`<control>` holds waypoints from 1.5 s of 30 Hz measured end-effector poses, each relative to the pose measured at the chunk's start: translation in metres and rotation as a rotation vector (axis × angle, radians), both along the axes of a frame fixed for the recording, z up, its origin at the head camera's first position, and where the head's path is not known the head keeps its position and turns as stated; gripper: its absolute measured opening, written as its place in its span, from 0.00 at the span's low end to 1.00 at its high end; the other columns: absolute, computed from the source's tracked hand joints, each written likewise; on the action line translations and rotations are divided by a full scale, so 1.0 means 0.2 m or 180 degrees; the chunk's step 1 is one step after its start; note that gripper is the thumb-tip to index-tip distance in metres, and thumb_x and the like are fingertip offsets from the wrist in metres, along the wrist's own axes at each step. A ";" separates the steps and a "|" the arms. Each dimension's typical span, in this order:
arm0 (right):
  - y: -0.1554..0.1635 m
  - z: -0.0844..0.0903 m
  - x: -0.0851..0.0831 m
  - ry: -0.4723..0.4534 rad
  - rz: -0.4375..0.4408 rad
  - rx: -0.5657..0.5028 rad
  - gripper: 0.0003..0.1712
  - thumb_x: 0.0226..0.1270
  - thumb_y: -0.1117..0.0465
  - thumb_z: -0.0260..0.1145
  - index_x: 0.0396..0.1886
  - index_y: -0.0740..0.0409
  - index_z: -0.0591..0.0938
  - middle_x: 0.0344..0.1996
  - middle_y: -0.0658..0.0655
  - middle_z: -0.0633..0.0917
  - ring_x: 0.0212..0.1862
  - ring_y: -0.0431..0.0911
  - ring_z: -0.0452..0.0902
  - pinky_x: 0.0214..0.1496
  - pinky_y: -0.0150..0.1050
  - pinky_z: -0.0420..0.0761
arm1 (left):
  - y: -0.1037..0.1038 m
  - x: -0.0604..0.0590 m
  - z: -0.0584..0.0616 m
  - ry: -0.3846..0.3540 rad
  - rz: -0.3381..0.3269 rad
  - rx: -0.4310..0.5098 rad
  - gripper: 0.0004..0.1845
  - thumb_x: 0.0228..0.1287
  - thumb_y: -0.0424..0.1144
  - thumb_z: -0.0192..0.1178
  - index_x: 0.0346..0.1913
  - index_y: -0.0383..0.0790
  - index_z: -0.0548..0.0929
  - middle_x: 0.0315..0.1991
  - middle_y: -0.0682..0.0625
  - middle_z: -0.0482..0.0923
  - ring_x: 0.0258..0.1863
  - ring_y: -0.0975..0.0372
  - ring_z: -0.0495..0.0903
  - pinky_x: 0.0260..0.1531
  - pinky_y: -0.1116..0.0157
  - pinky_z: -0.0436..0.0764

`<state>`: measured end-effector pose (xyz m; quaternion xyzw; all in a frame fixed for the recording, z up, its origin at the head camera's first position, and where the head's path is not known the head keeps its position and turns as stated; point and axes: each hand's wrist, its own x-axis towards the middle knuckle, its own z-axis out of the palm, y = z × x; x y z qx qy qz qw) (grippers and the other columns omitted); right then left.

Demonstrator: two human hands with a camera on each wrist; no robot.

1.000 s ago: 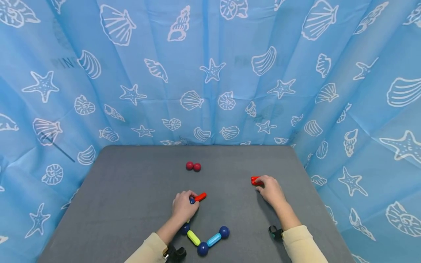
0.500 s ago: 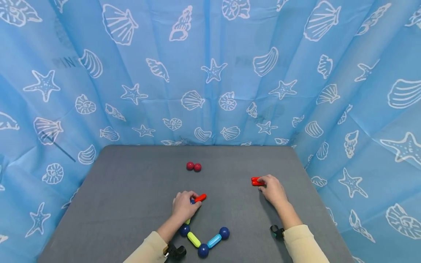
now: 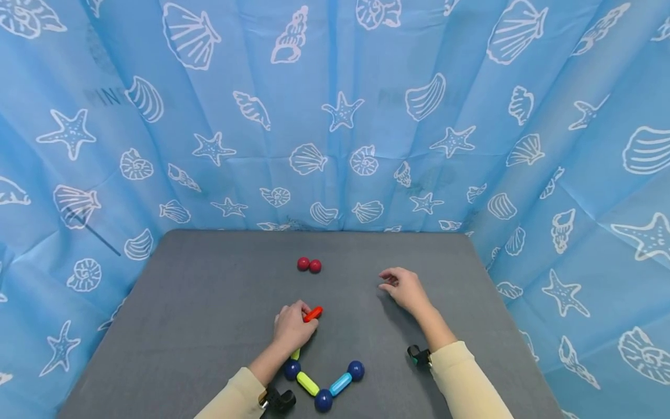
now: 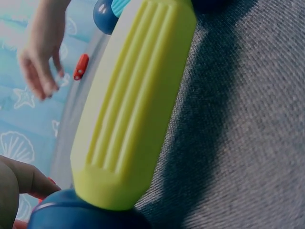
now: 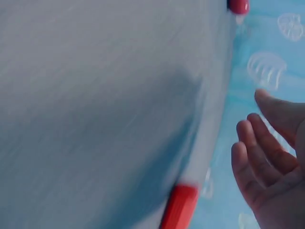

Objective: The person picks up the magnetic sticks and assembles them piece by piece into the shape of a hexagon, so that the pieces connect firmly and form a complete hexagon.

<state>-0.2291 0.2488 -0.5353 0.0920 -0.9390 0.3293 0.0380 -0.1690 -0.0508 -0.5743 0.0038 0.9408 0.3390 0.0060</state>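
My left hand (image 3: 294, 329) grips a dark blue ball (image 4: 81, 212), which the head view hides behind the fingers. A red stick (image 3: 313, 314) juts out at its fingertips. From that ball a lime green stick (image 4: 136, 105) runs back to another blue ball (image 3: 292, 369). The chain goes on through a second lime stick (image 3: 307, 383), a blue ball (image 3: 323, 400), a light blue stick (image 3: 341, 384) and an end ball (image 3: 356, 370). My right hand (image 3: 408, 291) hovers over the table at the right, fingers loosely bent and holding nothing. Beneath it lies red stick material (image 5: 180, 207), covered in the head view.
Two small red balls (image 3: 309, 265) sit side by side toward the back of the grey table (image 3: 220, 279). A blue curtain (image 3: 335, 128) with white seashells hangs behind the table and along its sides.
My right hand has come away from the red sticks and moved left, with nothing in its fingers. The red stick at my left hand has turned slightly; the rest of the chain has barely shifted.
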 end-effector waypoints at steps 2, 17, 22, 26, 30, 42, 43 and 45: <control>-0.08 0.01 -0.05 -0.0011 0.0189 -0.0114 0.16 0.62 0.65 0.75 0.50 0.63 0.86 0.44 0.60 0.88 0.44 0.51 0.84 0.48 0.49 0.83 | 0.00 -0.01 0.00 0.0022 -0.0002 -0.0001 0.10 0.55 0.40 0.68 0.40 0.43 0.84 0.28 0.54 0.76 0.32 0.60 0.69 0.38 0.59 0.65; -0.59 -0.01 -0.38 -0.0378 0.0725 -0.0130 0.30 0.64 0.56 0.75 0.64 0.59 0.79 0.60 0.59 0.82 0.60 0.54 0.78 0.62 0.51 0.77 | 0.00 -0.03 0.00 0.0101 -0.0058 -0.0113 0.11 0.57 0.43 0.71 0.41 0.42 0.87 0.35 0.51 0.84 0.34 0.59 0.71 0.37 0.58 0.65; -0.69 -0.02 -0.41 -0.0425 0.0588 -0.0056 0.29 0.64 0.57 0.75 0.63 0.57 0.80 0.60 0.61 0.82 0.59 0.54 0.79 0.60 0.51 0.78 | 0.00 -0.03 0.00 0.0062 -0.0042 -0.0103 0.11 0.58 0.43 0.71 0.41 0.42 0.87 0.36 0.50 0.84 0.34 0.59 0.72 0.37 0.58 0.65; -0.72 -0.04 -0.41 -0.0415 0.0499 0.0014 0.27 0.62 0.57 0.76 0.61 0.56 0.82 0.55 0.60 0.84 0.52 0.52 0.81 0.56 0.49 0.80 | 0.01 -0.03 0.00 0.0080 -0.0044 -0.0091 0.11 0.57 0.43 0.70 0.41 0.42 0.87 0.36 0.51 0.84 0.34 0.59 0.71 0.37 0.58 0.65; -0.74 -0.06 -0.41 -0.0431 0.0494 0.0097 0.26 0.62 0.57 0.76 0.59 0.56 0.83 0.52 0.59 0.85 0.48 0.50 0.80 0.54 0.47 0.80 | 0.01 -0.02 0.00 0.0086 -0.0029 -0.0089 0.11 0.57 0.43 0.70 0.40 0.43 0.87 0.35 0.51 0.84 0.33 0.59 0.71 0.37 0.58 0.65; -0.66 -0.08 -0.29 -0.0368 0.0494 -0.0042 0.20 0.63 0.59 0.75 0.54 0.59 0.84 0.44 0.57 0.87 0.43 0.46 0.82 0.49 0.45 0.82 | -0.03 -0.02 0.00 0.0095 -0.0174 -0.0127 0.11 0.59 0.44 0.71 0.41 0.43 0.87 0.34 0.51 0.82 0.33 0.59 0.70 0.37 0.58 0.63; -0.64 -0.08 -0.26 -0.0351 0.0538 -0.0079 0.20 0.63 0.60 0.75 0.53 0.59 0.84 0.43 0.56 0.87 0.43 0.46 0.83 0.49 0.45 0.82 | -0.03 -0.01 0.00 0.0089 -0.0199 -0.0136 0.11 0.59 0.44 0.71 0.41 0.43 0.87 0.34 0.51 0.82 0.33 0.59 0.70 0.37 0.58 0.63; -0.62 -0.08 -0.21 -0.0348 0.0631 -0.0132 0.19 0.63 0.60 0.75 0.53 0.59 0.85 0.43 0.56 0.88 0.43 0.45 0.84 0.49 0.44 0.83 | -0.04 -0.01 -0.01 0.0057 -0.0242 -0.0150 0.12 0.60 0.45 0.71 0.43 0.44 0.87 0.35 0.52 0.83 0.33 0.60 0.70 0.37 0.59 0.63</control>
